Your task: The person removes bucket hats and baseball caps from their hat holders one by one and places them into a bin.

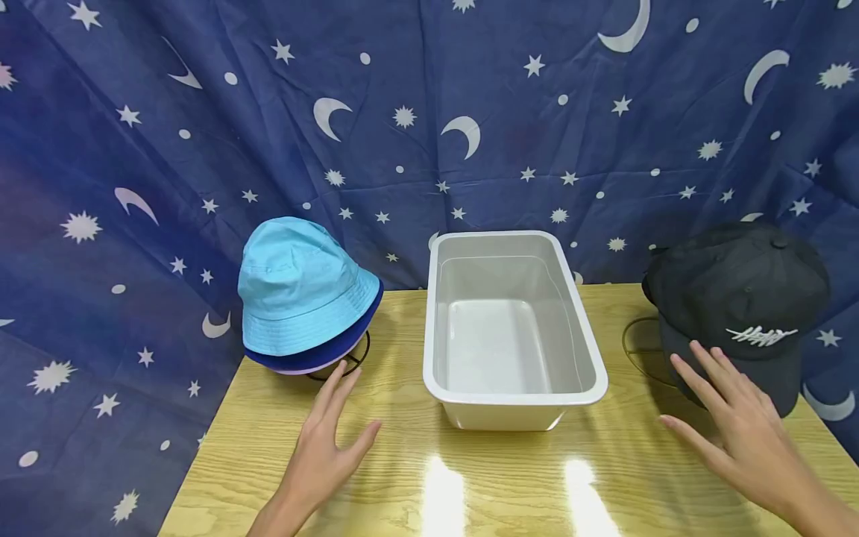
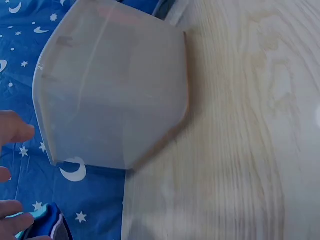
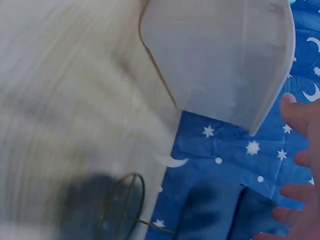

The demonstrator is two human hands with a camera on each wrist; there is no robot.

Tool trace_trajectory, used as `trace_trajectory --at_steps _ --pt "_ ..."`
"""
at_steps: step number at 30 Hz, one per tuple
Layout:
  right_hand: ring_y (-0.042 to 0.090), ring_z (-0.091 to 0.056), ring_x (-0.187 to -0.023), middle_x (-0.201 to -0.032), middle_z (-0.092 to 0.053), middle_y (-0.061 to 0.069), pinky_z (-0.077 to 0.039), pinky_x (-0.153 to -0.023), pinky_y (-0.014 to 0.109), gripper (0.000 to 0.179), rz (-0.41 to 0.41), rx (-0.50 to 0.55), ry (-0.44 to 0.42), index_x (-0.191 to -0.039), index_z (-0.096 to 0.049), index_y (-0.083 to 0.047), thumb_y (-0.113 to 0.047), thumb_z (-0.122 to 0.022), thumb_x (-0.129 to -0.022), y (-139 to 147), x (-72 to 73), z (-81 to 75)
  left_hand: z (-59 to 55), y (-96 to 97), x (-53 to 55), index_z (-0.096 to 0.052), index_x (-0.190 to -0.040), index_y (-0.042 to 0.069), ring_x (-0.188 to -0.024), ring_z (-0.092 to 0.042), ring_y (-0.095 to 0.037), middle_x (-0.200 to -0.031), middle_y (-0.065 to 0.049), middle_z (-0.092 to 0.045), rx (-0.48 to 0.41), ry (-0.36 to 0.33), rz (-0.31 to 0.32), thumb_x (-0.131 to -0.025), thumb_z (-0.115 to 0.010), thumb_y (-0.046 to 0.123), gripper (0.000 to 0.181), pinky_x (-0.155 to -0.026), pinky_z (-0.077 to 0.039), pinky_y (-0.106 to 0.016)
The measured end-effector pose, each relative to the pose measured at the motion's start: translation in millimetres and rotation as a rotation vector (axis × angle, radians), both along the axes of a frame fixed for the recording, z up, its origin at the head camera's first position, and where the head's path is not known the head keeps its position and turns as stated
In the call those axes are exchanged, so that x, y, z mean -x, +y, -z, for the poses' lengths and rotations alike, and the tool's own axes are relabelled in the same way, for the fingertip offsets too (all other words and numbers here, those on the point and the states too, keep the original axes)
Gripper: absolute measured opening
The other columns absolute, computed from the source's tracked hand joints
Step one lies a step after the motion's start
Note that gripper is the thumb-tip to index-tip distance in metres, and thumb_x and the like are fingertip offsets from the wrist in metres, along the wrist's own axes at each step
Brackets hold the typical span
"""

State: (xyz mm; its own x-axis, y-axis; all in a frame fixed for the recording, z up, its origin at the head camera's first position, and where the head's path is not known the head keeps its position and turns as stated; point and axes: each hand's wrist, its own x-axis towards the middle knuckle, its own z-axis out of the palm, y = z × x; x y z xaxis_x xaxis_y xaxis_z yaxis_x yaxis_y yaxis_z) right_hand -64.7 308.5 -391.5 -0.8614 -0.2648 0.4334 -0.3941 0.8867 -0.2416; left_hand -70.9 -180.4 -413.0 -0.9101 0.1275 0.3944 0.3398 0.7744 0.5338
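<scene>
My left hand (image 1: 321, 455) is over the table with fingers spread and holds nothing. Just beyond its fingertips, a light blue bucket hat (image 1: 298, 287) tops a dark blue one (image 1: 349, 339), with a thin lilac brim below, on a black wire stand (image 1: 359, 358). On the right, my right hand (image 1: 745, 425) is also spread and holds nothing; in the head view its fingertips overlap the black cap (image 1: 745, 298) with white lettering. That cap sits on a wire stand (image 3: 131, 200). Between the hands stands a white plastic bin (image 1: 513, 403), with no items visible inside.
A light wooden table (image 1: 376, 485) carries everything. Right behind it hangs a dark blue cloth (image 1: 403, 201) printed with white moons and stars, and this cloth also covers the left side. The bin's far end is close to the cloth.
</scene>
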Motion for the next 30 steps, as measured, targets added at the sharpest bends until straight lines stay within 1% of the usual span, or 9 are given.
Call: trace_trajectory --at_steps 2,4,10,14,17,21,24,28,30 --pt "0.034 -0.015 -0.130 -0.142 -0.023 0.012 -0.012 -0.097 0.062 0.081 -0.020 0.013 0.030 -0.135 -0.036 -0.017 -0.030 -0.074 -0.065 2 1.8 -5.1 -3.5 1.9 1.8 -0.032 -0.136 0.028 -0.122 -0.035 -0.024 -0.142 0.004 -0.023 -0.049 0.010 0.038 -0.077 -0.066 0.035 0.068 -0.088 -0.040 -0.047" --pt "0.036 -0.019 -0.129 -0.141 -0.027 0.014 -0.015 -0.098 0.060 0.081 -0.035 0.016 0.050 -0.134 -0.038 -0.015 -0.028 -0.075 -0.064 3 3.3 -9.9 -7.1 4.2 3.5 -0.034 -0.134 0.028 -0.122 -0.037 -0.021 -0.141 0.006 -0.026 -0.076 0.026 0.056 -0.077 -0.066 0.032 0.066 -0.090 -0.039 -0.043" --pt "0.037 -0.026 -0.125 -0.136 -0.033 0.016 -0.018 -0.101 0.054 0.077 -0.047 0.027 0.107 -0.132 -0.042 -0.014 -0.027 -0.075 -0.064 8 9.6 -22.5 -17.0 12.4 9.7 -0.040 -0.131 0.026 -0.123 -0.035 -0.015 -0.138 0.007 -0.032 -0.151 0.053 0.125 -0.077 -0.068 0.021 0.061 -0.094 -0.036 -0.039" --pt "0.037 -0.030 -0.122 -0.133 -0.037 0.017 -0.019 -0.101 0.052 0.069 -0.048 0.034 0.179 -0.128 -0.046 -0.011 -0.038 -0.070 -0.070 13 16.3 -29.4 -20.1 18.3 12.5 -0.040 -0.130 0.027 -0.123 -0.034 -0.014 -0.137 0.008 -0.033 -0.192 0.033 0.157 -0.077 -0.067 0.019 0.060 -0.094 -0.037 -0.039" --pt "0.037 -0.033 -0.120 -0.132 -0.038 0.018 -0.024 -0.100 0.050 0.065 -0.039 0.057 0.227 -0.126 -0.048 -0.009 -0.045 -0.064 -0.074 17 20.2 -34.3 -20.6 23.8 14.6 -0.040 -0.130 0.026 -0.123 -0.035 -0.015 -0.137 0.008 -0.033 -0.207 0.025 0.183 -0.078 -0.067 0.021 0.059 -0.093 -0.038 -0.037" --pt "0.039 -0.032 -0.120 -0.132 -0.037 0.020 -0.027 -0.096 0.051 0.064 -0.018 0.072 0.238 -0.127 -0.048 -0.009 -0.047 -0.060 -0.077 22 24.4 -41.3 -20.0 32.0 17.2 -0.040 -0.130 0.026 -0.123 -0.035 -0.016 -0.137 0.006 -0.033 -0.211 0.022 0.211 -0.078 -0.066 0.026 0.058 -0.095 -0.036 -0.039" --pt "0.043 -0.032 -0.119 -0.131 -0.037 0.022 -0.025 -0.096 0.055 0.065 -0.011 0.069 0.255 -0.126 -0.048 -0.009 -0.052 -0.056 -0.078 24 28.9 -47.4 -19.9 37.9 19.2 -0.040 -0.130 0.026 -0.124 -0.034 -0.018 -0.138 0.006 -0.032 -0.220 0.023 0.222 -0.078 -0.066 0.027 0.059 -0.095 -0.034 -0.045" --pt "0.044 -0.033 -0.118 -0.127 -0.039 0.025 -0.021 -0.100 0.052 0.071 -0.017 0.082 0.328 -0.124 -0.050 -0.005 -0.060 -0.047 -0.078 29 38.0 -57.7 -22.4 47.1 23.1 -0.038 -0.131 0.027 -0.125 -0.032 -0.018 -0.140 0.006 -0.028 -0.250 0.007 0.239 -0.077 -0.067 0.026 0.062 -0.095 -0.033 -0.048" --pt "0.044 -0.032 -0.119 -0.127 -0.039 0.026 -0.020 -0.102 0.051 0.074 -0.008 0.082 0.355 -0.123 -0.050 -0.003 -0.062 -0.044 -0.079 33 42.6 -62.7 -31.7 53.9 21.6 -0.038 -0.132 0.024 -0.125 -0.032 -0.021 -0.141 0.004 -0.027 -0.279 -0.020 0.252 -0.077 -0.067 0.024 0.062 -0.095 -0.033 -0.048"
